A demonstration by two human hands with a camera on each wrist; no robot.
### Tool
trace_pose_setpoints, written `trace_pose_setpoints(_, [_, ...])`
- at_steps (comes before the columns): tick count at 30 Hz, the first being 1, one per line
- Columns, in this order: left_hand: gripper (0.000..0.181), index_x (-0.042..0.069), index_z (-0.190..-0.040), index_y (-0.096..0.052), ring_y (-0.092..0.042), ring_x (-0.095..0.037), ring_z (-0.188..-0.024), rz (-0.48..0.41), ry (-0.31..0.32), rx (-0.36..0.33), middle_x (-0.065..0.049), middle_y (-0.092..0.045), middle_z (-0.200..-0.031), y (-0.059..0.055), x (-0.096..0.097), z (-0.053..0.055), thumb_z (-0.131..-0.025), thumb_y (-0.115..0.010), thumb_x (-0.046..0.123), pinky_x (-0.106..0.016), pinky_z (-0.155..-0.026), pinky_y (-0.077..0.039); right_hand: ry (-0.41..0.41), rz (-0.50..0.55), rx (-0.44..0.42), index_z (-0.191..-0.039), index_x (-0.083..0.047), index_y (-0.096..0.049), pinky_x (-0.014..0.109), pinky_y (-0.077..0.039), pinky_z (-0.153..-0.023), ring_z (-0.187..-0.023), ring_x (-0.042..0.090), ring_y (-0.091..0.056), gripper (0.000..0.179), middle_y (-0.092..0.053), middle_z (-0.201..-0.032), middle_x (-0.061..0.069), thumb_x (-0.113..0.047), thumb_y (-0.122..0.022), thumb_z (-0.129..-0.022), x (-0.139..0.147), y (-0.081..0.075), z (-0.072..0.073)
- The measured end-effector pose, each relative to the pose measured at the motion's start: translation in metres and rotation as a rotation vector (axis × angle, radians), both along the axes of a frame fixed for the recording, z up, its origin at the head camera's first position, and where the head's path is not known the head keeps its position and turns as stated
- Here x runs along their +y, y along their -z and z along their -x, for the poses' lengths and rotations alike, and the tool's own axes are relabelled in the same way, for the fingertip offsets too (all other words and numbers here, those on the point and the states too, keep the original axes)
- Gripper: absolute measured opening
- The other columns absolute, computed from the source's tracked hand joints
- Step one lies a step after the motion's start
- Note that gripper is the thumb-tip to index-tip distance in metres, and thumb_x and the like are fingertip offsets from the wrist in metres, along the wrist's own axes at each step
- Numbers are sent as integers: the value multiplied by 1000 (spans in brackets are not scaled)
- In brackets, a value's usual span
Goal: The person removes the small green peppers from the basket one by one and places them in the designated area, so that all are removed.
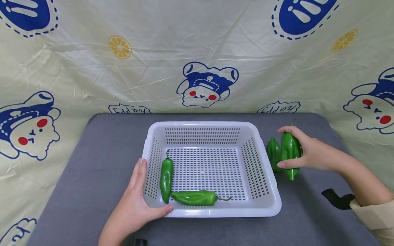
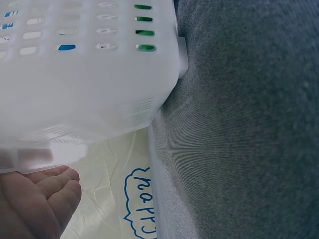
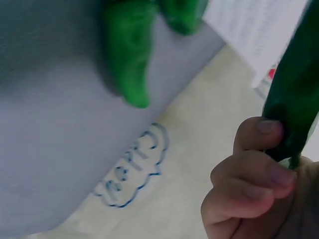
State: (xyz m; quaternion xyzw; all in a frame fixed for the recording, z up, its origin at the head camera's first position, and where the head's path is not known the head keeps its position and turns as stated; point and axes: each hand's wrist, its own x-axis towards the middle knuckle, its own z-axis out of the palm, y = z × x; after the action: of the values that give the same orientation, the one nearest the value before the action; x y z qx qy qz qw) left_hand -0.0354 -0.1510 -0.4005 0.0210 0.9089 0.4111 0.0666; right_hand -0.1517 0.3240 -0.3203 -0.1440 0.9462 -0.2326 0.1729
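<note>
My left hand [image 1: 132, 201] holds the near-left corner of a white plastic basket [image 1: 197, 213], thumb on the front rim and fingers along the left side. Two green peppers lie inside: one upright in view [image 1: 166, 179] by the left wall, another crosswise [image 1: 194, 197] by the front wall. To the right of the basket, my right hand [image 1: 311, 152] grips a green pepper [image 1: 289, 147] between thumb and fingers. In the right wrist view this pepper [image 3: 294, 84] stands raised, while two more peppers, one larger in view [image 3: 130, 55] and one partly cut off [image 3: 184, 15], lie on the table.
A grey cloth [image 1: 101, 171] covers the table. Behind it hangs a cream printed sheet [image 1: 154, 82]. A black strap [image 1: 338, 199] sticks out by the right sleeve [image 1: 373, 218].
</note>
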Motion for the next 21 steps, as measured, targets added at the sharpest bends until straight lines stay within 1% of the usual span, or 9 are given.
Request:
trace_pose_setpoints(5, [138,28,-159,8,-16,-44,-150,1,-4,-5,-7,5,-168,1,-1,-1,-63,-87,59,-69,-109,-30,40,-89,-23,-150,-16,-19,32,-44,-62,-76,18,-54,101,-58,-91,9,-45,-83,-78,18,17,2])
trace_pose_setpoints(9, [138,28,-160,7,-16,-44,-150,6,-1,-2,-6,5,-168,1,-1,-1,-64,-87,60,-68,-109,-30,58,-123,-54,-151,-14,-17,33,-43,-63,-78,19,-55,104,-58,-92,10,-47,-82,-78,31,33,5])
trace_pose_setpoints(14, [138,27,-159,8,-17,-44,-149,12,0,5,-6,5,-168,2,-1,-1,-63,-86,61,-68,-109,-31,56,-146,-97,-154,-15,-13,33,-43,-65,-80,19,-55,109,-59,-96,11,-50,-81,-77,41,50,8])
trace_pose_setpoints(21, [139,27,-160,7,-16,-44,-149,9,2,13,-6,6,-168,2,-1,0,-63,-87,60,-68,-110,-30,66,-172,-122,-156,-14,-10,33,-42,-66,-80,20,-54,112,-59,-97,13,-52,-80,-77,48,65,8])
